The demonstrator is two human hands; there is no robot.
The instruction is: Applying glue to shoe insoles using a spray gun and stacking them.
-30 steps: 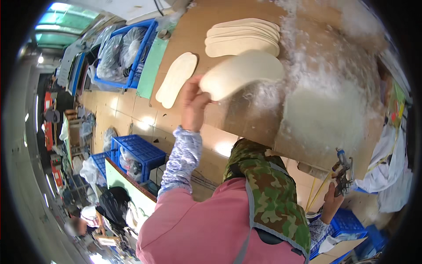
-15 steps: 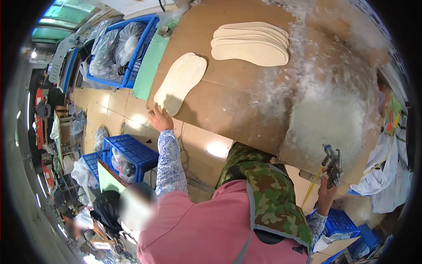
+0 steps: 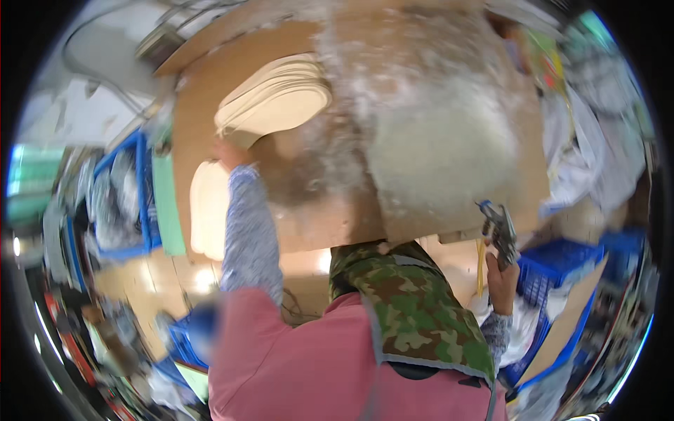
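Note:
My right hand (image 3: 503, 286) is wrapped round a metal spray gun (image 3: 500, 235) with a blue tip, held just off the table's near edge at the right. My left hand (image 3: 232, 152) reaches to the near left end of a fanned stack of cream insoles (image 3: 288, 105). Motion blurs its fingers, so I cannot tell whether they grip the top insole or only touch it. Beside my left forearm lies a second group of insoles (image 3: 209, 214), partly covered by the sleeve.
Brown cardboard (image 3: 309, 228) covers the table, with a whitish, fuzzy crusted patch (image 3: 442, 147) at its right. A blue crate of bagged things (image 3: 147, 203) stands left of the table. Another blue crate (image 3: 558, 256) sits at the lower right. A yellow hose (image 3: 481, 266) hangs near the spray gun.
My left hand has moved from the separate insoles over to the fanned stack. The view has turned and shifted right. My right hand keeps hold of the spray gun.

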